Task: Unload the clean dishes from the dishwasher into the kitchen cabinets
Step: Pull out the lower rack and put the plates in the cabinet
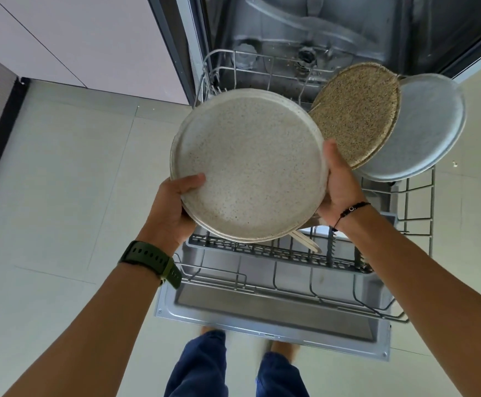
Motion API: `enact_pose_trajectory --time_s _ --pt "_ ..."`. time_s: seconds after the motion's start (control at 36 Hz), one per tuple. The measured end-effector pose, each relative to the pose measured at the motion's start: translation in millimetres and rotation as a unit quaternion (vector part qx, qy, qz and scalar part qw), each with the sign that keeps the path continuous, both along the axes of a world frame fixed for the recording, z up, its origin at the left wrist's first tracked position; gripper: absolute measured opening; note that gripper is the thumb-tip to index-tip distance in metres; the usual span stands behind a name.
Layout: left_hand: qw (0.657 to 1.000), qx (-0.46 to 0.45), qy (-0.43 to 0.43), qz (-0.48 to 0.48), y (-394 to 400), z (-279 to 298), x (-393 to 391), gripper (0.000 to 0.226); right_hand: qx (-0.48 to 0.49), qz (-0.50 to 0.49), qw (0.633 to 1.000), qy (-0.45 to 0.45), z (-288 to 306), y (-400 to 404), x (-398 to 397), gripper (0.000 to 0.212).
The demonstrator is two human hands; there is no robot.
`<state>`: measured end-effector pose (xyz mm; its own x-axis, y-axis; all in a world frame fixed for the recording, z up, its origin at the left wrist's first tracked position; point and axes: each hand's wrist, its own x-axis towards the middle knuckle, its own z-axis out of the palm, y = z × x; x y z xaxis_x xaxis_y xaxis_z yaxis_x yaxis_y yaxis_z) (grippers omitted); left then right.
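Note:
I hold a stack of speckled cream plates above the pulled-out lower rack of the open dishwasher. My left hand grips the stack's lower left rim, thumb on top. My right hand grips the right rim, thumb up along the edge. Behind the stack, at the right, brown speckled plates lean in the rack, with a pale grey plate behind them. How many plates the cream stack holds is hard to tell; at least two rims show at its lower edge.
A dark cutlery basket sits at the rack's front with pale utensil handles poking out. The open dishwasher door lies flat above my feet. Pale cabinet fronts stand at the left over the tiled floor.

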<state>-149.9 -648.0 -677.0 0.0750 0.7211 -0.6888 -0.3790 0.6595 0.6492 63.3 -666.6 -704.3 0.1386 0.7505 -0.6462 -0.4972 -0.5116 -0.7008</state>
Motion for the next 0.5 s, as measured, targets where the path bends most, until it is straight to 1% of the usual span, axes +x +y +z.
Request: enact_pose_trajectory --time_s 0.03,0.06,0.11,0.17,0.19,0.25,0.28,0.33,0.39,0.44,0.5 --pt "1.0 -0.004 -0.001 0.011 -1.3 -1.8 -0.1 0.025 0.006 -0.007 1.0 -0.012 1.6 2.3 2.8 0.052" --pt "1.0 -0.008 -0.002 0.018 -2.4 -3.1 -0.2 0.024 -0.003 -0.027 0.998 -0.048 1.0 6.3 7.2 0.056" --pt "1.0 -0.013 -0.011 0.026 -4.6 -5.2 0.1 0.024 -0.062 -0.079 0.98 -0.171 -6.5 16.7 20.4 0.054" --pt "0.999 -0.016 -0.016 0.032 -6.0 -5.9 0.8 0.024 -0.118 -0.121 0.937 -0.305 -18.6 26.2 38.2 0.051" --pt "0.999 -0.015 -0.017 0.033 -6.3 -6.7 1.1 0.024 -0.135 -0.124 0.913 -0.364 -23.8 29.6 46.8 0.048" --pt "0.999 -0.011 -0.017 0.029 -6.0 -8.8 1.9 0.024 -0.15 -0.113 0.873 -0.449 -29.7 35.6 59.6 0.041" --pt "0.999 -0.009 -0.015 0.026 -5.4 -9.4 2.7 0.024 -0.152 -0.106 0.861 -0.473 -30.5 38.5 62.9 0.041" --pt "1.0 -0.008 -0.011 0.023 -4.2 -10.7 4.2 0.024 -0.143 -0.1 0.837 -0.519 -31.6 44.7 67.2 0.051" --pt "1.0 -0.01 -0.011 0.023 -2.8 -12.1 5.8 0.024 -0.133 -0.116 0.811 -0.558 -31.7 51.5 70.9 0.054" --pt "1.0 -0.015 -0.01 0.025 -2.2 -13.8 7.3 0.024 -0.148 -0.143 0.808 -0.552 -32.4 58.8 76.9 0.054" --pt "0.999 -0.019 -0.008 0.027 -1.7 -15.6 8.4 0.024 -0.197 -0.124 0.814 -0.531 -33.8 66.0 85.1 0.056"
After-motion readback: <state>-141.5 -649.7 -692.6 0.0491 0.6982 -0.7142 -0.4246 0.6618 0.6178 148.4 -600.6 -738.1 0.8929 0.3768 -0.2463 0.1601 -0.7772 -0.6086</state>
